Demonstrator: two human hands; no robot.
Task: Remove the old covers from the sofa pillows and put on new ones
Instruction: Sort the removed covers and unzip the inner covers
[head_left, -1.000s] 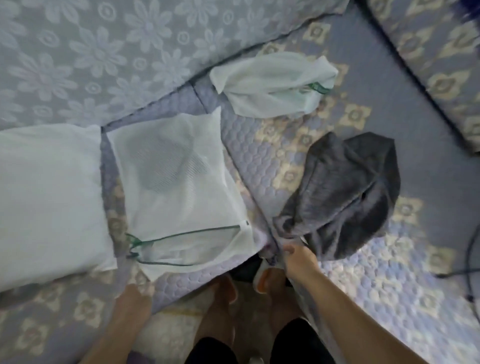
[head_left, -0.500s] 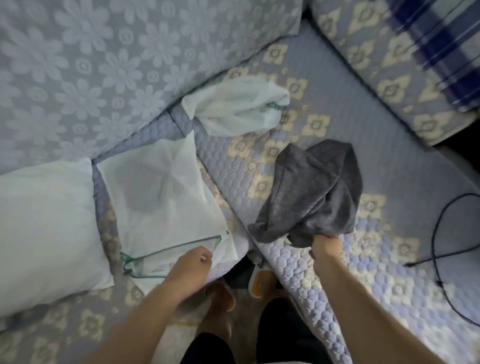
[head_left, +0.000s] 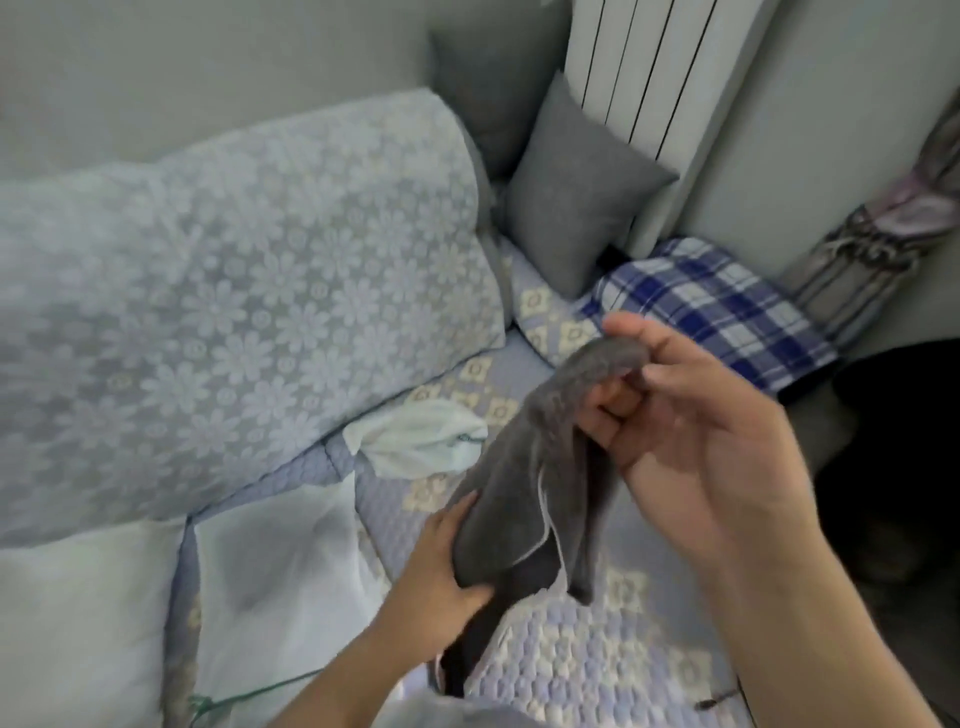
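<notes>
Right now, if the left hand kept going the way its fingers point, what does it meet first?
It already meets it: the left hand grips the lower part of the dark grey fabric pillow cover. Beyond that, probably the right hand holding its top; depth is unclear.

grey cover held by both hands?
Yes: the right hand pinches the grey cover at its top, and the left hand grips its lower part.

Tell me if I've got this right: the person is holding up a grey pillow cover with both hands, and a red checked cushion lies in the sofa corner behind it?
Not quite. The checked cushion is blue and white, not red, as the head view shows. The rest holds: both the left hand and the right hand hold the grey pillow cover up, and the cushion lies in the sofa corner behind it.
</notes>
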